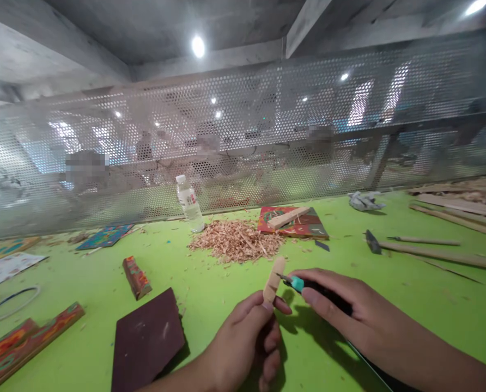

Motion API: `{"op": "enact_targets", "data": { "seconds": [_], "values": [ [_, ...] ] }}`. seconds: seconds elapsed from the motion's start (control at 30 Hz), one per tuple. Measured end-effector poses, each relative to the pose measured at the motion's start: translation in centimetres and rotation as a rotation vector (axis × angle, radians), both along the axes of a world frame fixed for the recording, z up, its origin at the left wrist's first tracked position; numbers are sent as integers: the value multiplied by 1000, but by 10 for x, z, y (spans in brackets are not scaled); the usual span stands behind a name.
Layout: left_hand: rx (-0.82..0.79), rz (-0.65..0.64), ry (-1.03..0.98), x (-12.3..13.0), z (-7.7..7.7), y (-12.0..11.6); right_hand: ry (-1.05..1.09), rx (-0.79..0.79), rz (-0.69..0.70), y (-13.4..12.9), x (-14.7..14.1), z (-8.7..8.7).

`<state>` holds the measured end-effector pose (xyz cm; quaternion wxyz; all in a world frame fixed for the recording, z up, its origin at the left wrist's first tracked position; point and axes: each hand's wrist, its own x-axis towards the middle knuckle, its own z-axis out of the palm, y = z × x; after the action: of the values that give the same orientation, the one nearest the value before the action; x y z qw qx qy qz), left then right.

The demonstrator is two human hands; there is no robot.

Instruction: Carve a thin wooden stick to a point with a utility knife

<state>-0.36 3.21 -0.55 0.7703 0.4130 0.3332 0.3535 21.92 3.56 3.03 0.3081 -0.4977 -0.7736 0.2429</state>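
Between the thumb and fingers of my left hand (pixel 249 332) is a small, pale wooden piece (pixel 274 276) with a rounded top, held upright and slightly tilted. Dark notches cross its middle. My right hand (pixel 341 307) grips a carving knife (pixel 296 283) with a turquoise collar. Its dark tip meets the piece's right side, near the notches; whether it cuts in cannot be made out. Most of the knife's handle is hidden in my palm. Left of my hands lies a dark brown sheet of sandpaper (pixel 149 340).
Behind my hands is a heap of wood shavings (pixel 237 240), with a water bottle (pixel 189 207) beside it. A painted board (pixel 316 223) carries a wood strip (pixel 289 218). A hammer (pixel 431 253) lies right; painted blocks (pixel 137 277) lie left. Perforated metal screen (pixel 243 136) bounds the green table.
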Motion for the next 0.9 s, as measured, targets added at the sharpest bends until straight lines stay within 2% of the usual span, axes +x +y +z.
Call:
{"op": "enact_targets", "data": {
  "seconds": [0.1, 0.2, 0.37, 0.9],
  "values": [
    [-44, -1, -31, -2, 1, 0, -73, 40, 35, 2, 1, -1],
    [-68, -9, 31, -4, 5, 0, -149, 74, 94, 5, 2, -5],
    [40, 5, 167, -5, 10, -1, -238, 74, 179, 8, 3, -11],
    [37, -2, 78, -7, 11, -2, -218, 98, 246, 5, -1, -11]
  ]
}}
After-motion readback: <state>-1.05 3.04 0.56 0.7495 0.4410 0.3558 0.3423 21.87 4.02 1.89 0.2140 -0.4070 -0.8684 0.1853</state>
